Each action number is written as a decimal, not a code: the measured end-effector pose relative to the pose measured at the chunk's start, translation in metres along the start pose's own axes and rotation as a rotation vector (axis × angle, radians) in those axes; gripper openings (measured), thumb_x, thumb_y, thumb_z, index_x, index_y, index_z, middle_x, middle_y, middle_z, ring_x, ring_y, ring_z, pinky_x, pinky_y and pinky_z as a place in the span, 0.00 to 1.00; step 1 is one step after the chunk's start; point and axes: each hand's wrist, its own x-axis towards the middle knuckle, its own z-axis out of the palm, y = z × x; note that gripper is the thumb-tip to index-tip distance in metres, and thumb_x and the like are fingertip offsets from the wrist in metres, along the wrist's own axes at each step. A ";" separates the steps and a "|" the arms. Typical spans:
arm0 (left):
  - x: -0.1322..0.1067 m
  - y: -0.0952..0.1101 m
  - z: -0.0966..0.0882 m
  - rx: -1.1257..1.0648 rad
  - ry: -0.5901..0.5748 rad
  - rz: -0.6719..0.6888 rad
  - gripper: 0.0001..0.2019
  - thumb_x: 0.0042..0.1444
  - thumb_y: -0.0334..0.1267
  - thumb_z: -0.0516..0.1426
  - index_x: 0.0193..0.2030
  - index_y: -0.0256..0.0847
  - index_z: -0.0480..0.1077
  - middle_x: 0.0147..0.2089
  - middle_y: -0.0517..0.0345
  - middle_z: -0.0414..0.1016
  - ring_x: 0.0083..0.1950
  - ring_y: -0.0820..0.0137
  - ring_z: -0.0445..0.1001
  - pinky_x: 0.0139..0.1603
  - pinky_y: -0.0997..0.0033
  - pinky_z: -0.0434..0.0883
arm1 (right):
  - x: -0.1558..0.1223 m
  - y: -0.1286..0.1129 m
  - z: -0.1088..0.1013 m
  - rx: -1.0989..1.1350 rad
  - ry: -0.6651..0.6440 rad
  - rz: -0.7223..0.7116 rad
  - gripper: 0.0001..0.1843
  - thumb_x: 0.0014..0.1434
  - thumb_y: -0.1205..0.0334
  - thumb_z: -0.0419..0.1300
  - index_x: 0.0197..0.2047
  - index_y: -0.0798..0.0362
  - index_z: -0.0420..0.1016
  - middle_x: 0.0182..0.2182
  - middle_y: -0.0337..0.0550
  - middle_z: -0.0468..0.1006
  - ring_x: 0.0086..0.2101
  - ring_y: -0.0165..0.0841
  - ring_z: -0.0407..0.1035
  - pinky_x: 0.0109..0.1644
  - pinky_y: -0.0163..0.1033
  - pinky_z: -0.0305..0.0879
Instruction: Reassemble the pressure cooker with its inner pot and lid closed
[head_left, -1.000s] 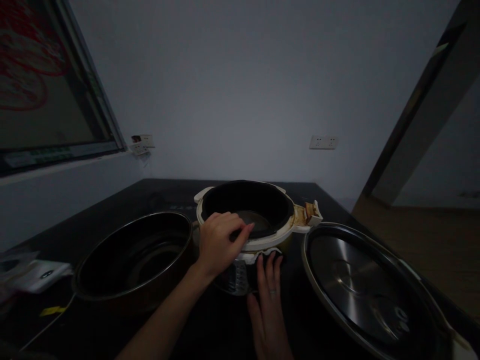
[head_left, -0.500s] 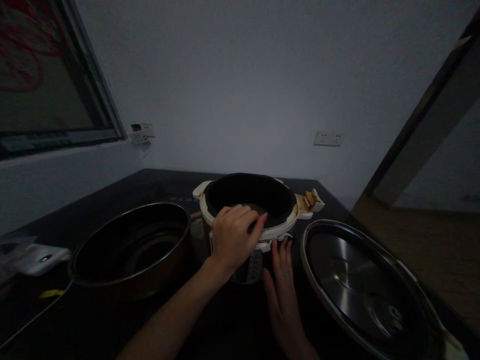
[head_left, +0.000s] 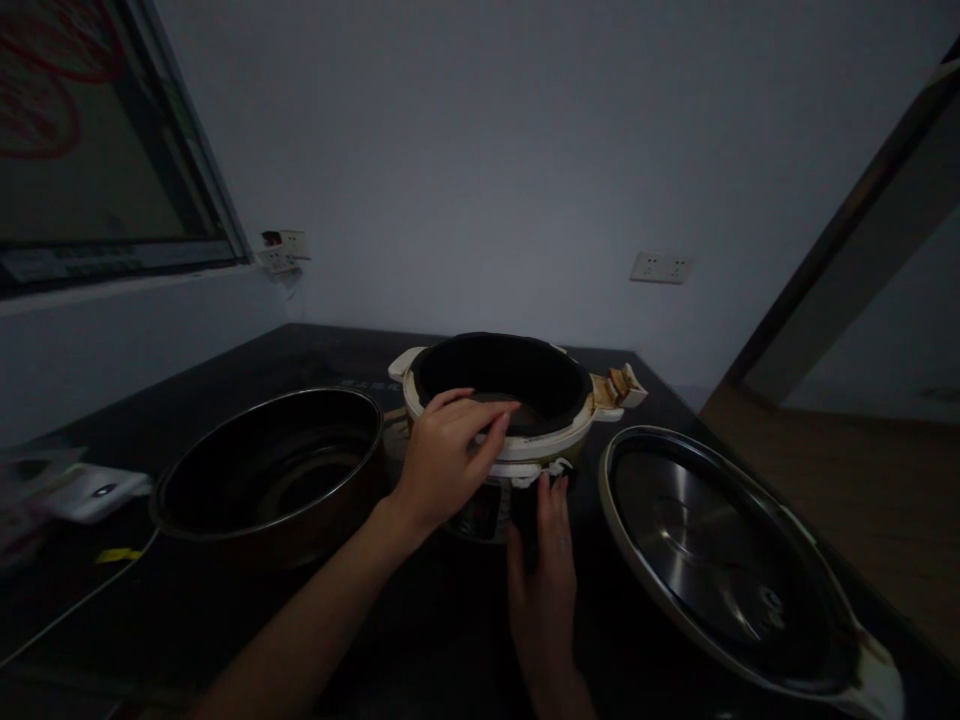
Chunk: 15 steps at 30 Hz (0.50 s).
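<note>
An electric cooker body [head_left: 457, 432] with a cream rim and a dark, hollow inside stands on the table in front of me. My left hand [head_left: 448, 450] is over its front rim, fingers stretched toward the opening and thumb a little apart; nothing shows in it. Lower down, my right hand [head_left: 546, 570] lies against the cooker's front, its fingers straight. A crumpled white bit [head_left: 551, 470] shows at those fingertips, too dim to name. Left of the cooker sits a wide dark inner pot [head_left: 356, 495] with a shiny rim. On the right rests the round lid [head_left: 697, 540], its metal inner side facing up.
The dark table [head_left: 322, 350] reaches back to the pale wall. A white device [head_left: 97, 490] with a cable and a yellow tag [head_left: 118, 554] lie at the left. Brown-stained hinge parts [head_left: 619, 388] stick out from the cooker's right side. Wall sockets [head_left: 660, 267] are behind.
My left hand has loosened from a curled grasp at the rim to stretched fingers and shifted slightly left. My right hand has moved slightly left along the front. The view has tilted a little.
</note>
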 end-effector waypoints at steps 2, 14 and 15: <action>-0.002 0.001 -0.009 -0.026 0.028 -0.009 0.11 0.64 0.33 0.52 0.46 0.43 0.76 0.45 0.57 0.82 0.44 0.68 0.79 0.59 0.57 0.67 | 0.003 0.000 -0.003 -0.019 -0.024 -0.054 0.35 0.68 0.65 0.49 0.72 0.38 0.38 0.72 0.42 0.43 0.69 0.44 0.41 0.65 0.61 0.55; -0.031 -0.001 -0.038 -0.200 0.082 -0.222 0.11 0.64 0.36 0.53 0.43 0.40 0.78 0.41 0.55 0.82 0.44 0.67 0.78 0.49 0.66 0.72 | 0.043 0.012 -0.015 -0.259 -0.157 -0.680 0.35 0.64 0.76 0.45 0.71 0.44 0.47 0.65 0.42 0.62 0.69 0.40 0.36 0.67 0.63 0.50; -0.034 0.000 -0.037 -0.210 0.083 -0.225 0.11 0.64 0.36 0.53 0.43 0.40 0.78 0.41 0.55 0.82 0.44 0.67 0.78 0.48 0.67 0.72 | 0.050 0.009 -0.019 -0.271 -0.168 -0.725 0.34 0.65 0.77 0.44 0.71 0.46 0.49 0.64 0.42 0.63 0.69 0.38 0.38 0.68 0.61 0.50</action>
